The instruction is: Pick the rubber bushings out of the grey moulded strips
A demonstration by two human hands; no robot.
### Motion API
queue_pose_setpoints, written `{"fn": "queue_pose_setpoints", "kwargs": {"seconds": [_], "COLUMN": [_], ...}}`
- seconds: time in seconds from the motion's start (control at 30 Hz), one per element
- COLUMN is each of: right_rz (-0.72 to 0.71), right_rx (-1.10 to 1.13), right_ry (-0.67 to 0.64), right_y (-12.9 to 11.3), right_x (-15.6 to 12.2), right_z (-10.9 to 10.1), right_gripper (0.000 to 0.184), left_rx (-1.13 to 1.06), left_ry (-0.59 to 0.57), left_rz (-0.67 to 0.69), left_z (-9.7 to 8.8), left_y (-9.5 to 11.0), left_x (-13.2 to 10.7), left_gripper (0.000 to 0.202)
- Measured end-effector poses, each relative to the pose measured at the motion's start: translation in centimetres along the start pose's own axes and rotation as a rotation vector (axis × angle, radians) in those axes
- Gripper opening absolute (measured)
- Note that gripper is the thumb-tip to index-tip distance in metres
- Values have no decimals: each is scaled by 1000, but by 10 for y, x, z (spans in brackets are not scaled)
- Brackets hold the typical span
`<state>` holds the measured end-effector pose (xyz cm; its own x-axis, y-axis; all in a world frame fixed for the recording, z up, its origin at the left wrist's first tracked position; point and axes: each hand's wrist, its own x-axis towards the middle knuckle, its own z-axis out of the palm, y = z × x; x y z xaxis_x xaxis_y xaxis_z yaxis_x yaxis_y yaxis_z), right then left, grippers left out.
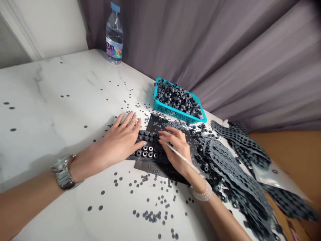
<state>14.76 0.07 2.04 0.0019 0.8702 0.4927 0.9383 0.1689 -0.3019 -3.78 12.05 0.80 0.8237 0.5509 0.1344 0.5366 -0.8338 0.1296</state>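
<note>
A black rubber sheet (150, 154) with rows of moulded round rings lies on the table, over a flat dark mat (144, 166). My left hand (122, 137) lies flat on the sheet's left end, fingers spread. In my right hand (177, 147) a thin white stick (180, 156) is pinched like a pen, its tip down at the rings on the sheet. Small black discs (152, 216) are scattered around both hands. The sheet's right part is hidden behind my right hand.
A turquoise basket (173, 112) heaped with black rubber rings (179, 97) stands behind the mat. Punched black sheets (230, 164) and loose rings pile up at the right. A water bottle (114, 36) stands at the back, against a grey curtain (200, 43).
</note>
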Motion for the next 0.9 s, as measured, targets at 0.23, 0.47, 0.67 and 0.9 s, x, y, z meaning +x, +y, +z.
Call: {"fn": "queue_pose_setpoints", "kwargs": {"seconds": [0.23,0.47,0.67,0.9], "right_rz": [-117,-158,-306,16], "right_rx": [-30,-111,-223,-318], "right_ry": [-50,-74,-164,120], "right_y": [-6,-1,-3,27], "right_x": [5,6,10,22], "right_z": [12,12,12,3], "right_gripper": [7,9,15,17], "left_rx": [-16,-22,-29,-36], "left_ry": [-23,-1,25,-13], "left_rz": [54,62,74,63], "left_z": [6,9,12,11], "left_y": [-1,-3,-4,-1], "left_x": [-2,-2,-3,-1], "left_gripper": [61,58,57,58]}}
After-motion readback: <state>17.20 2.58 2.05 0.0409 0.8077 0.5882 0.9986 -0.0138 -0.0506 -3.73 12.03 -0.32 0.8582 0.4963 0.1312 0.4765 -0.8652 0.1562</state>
